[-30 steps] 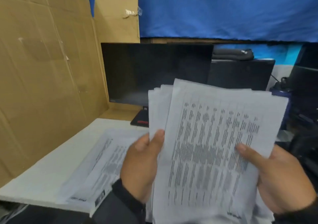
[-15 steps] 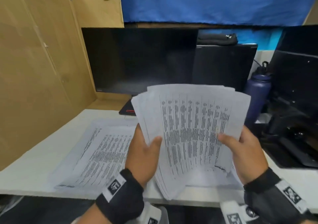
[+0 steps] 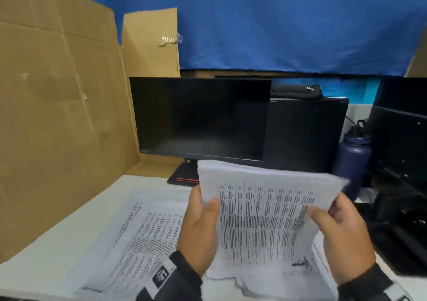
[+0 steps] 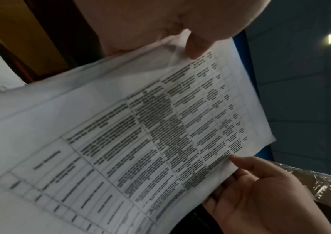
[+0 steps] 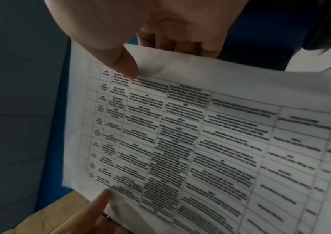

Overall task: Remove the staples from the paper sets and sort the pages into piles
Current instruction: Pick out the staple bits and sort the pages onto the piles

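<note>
Both thumbs pinch the paper stack [image 3: 265,210], my left hand [image 3: 199,229] and right hand [image 3: 344,238] holding it above the desk's [image 3: 46,270] near edge; staples, probably blurred, don't show.

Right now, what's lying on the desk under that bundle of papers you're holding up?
More printed pages lie spread on the white desk, reaching beneath the held stack. What sits directly below the stack and both hands is hidden.
</note>
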`<state>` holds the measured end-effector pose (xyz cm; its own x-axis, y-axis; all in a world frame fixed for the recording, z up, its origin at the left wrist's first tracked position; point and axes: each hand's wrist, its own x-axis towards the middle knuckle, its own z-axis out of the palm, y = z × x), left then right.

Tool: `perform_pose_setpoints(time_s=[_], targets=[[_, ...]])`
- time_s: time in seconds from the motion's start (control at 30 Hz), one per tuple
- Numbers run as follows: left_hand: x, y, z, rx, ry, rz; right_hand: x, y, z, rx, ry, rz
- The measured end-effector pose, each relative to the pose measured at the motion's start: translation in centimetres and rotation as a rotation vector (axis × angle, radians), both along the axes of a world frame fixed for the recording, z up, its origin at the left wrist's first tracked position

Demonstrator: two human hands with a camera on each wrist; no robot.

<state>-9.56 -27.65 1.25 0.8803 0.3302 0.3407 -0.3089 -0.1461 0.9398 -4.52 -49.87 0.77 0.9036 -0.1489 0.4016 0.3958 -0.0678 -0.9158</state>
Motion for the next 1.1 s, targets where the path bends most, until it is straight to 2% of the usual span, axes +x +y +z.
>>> perform_pose_setpoints(time_s=[0.2,0.37,0.5,0.73,0.93,1.03,1.1], targets=[[0.7,-0.3,1.5,-0.019,-0.128,0.149,0.2,1.0,2.3,-0.09,-0.098,-0.042],[0.4,-1.3,2.8,0.03,-0.202,0.073,-0.4,2.2,3.9,-0.039,-0.192,-0.025],[1.2,-1.8,1.5,0.052,-0.124,0.066,0.0,3.1,2.9,-0.096,-0.133,-0.07],[2.5,-1.0,-2.0,-0.136,0.088,0.002,1.2,3.3,0.2,-0.048,0.066,-0.08],[3.6,0.1,-2.8,-0.282,0.161,0.008,1.2,3.5,1.1,-0.054,-0.009,-0.095],[3.7,0.2,-4.0,-0.335,0.196,-0.005,1.5,3.8,0.3,-0.131,0.057,-0.068],[3.9,0.4,-4.9,-0.335,0.236,0.012,1.8,3.8,-0.3,-0.271,0.107,-0.052]])
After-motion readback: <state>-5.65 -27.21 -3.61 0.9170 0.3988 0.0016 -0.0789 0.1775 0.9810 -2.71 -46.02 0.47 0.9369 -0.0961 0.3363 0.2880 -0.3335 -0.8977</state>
